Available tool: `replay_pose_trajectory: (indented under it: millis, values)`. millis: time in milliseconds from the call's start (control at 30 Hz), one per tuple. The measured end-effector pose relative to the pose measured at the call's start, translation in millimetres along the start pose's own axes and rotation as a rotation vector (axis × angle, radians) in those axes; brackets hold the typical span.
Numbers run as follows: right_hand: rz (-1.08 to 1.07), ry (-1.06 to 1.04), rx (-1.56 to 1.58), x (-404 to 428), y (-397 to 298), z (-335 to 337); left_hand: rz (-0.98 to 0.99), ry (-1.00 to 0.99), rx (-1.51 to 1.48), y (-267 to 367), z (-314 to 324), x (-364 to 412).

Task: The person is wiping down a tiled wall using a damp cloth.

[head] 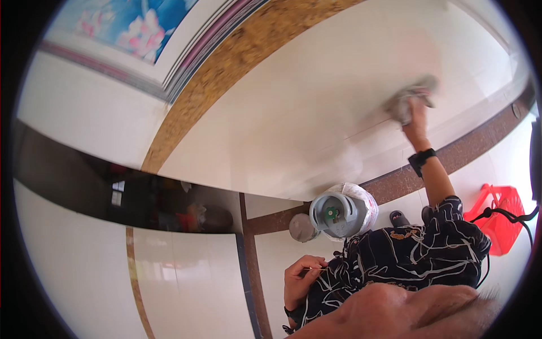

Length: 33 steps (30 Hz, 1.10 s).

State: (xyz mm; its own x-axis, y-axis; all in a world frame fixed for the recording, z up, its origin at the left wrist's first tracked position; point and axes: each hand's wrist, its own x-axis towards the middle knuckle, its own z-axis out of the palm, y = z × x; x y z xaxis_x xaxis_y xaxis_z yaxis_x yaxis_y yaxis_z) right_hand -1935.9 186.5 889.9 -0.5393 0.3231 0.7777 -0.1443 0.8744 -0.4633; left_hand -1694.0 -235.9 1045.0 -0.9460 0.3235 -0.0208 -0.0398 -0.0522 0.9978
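Note:
A bunched greyish cloth (pixel 402 104) is in my right hand (pixel 417 116), pressed against the pale tiled wall (pixel 271 123). Cloth and fingers are blurred. My right arm reaches up and forward, with a black band (pixel 421 161) at the wrist. My left hand (pixel 300 277) is bent close to my dark patterned shirt (pixel 406 258), its thumb near the curled fingers. A thin yellow strand (pixel 315 268) shows between them, too fine to name more exactly. Just ahead of my body stands a grey gas cylinder (pixel 343 216) with a green valve knob, partly wrapped in whitish plastic.
Beside the cylinder is a small round container (pixel 302 227). A red plastic stool (pixel 501 220) stands on the right, near a black cord (pixel 508 216). A dark glossy recess (pixel 169 203) and a framed flower picture (pixel 127 31) are to the left. A brown border (pixel 398 186) runs along the floor.

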Motion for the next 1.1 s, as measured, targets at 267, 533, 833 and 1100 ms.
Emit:
replay_pose_trajectory:
  millis: [267,533,833,1100]
  values:
    - [0.727,0.122,0.237,-79.9,46.6,114.9,-0.051,0.122,-0.071,-8.5,-39.3,-34.9]
    - [1.414,-0.102,1.066,-143.4,-160.9,203.2,-0.001,0.225,-0.124,-17.5,-81.2,-69.3]
    - [1.526,-0.407,1.793,-110.6,-255.5,168.8,0.407,0.185,-0.001,35.3,-118.8,-69.0]
    - [1.508,-0.271,1.542,-176.4,-132.5,8.9,0.843,-0.354,-0.269,65.2,-114.1,-20.6]
